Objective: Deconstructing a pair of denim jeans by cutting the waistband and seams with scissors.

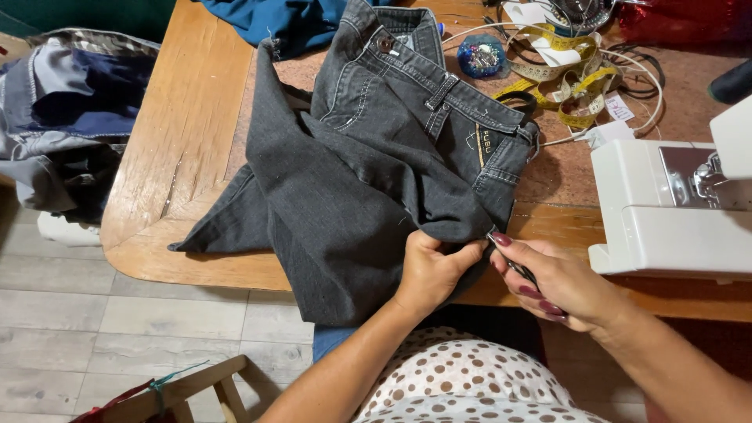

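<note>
Dark grey jeans [376, 157] are lying spread across the wooden surface [184, 133], waistband toward the far edge, one folded leg hanging over the near edge. Left hand [433, 270] is pinching a fold of the denim at the near edge, fingers closed tight on the fabric. Right hand [558, 283] is gripping a small dark metal tool [513, 262], tip touching the fabric just beside the left thumb; can't tell exactly what kind of tool. White sewing machine [674, 207] is sitting at the right edge. Yellow measuring tape [568, 82] is lying tangled near the far right corner, with a blue pincushion [480, 56] beside it. Pile of clothes [66, 117] is lying off the left edge.
</note>
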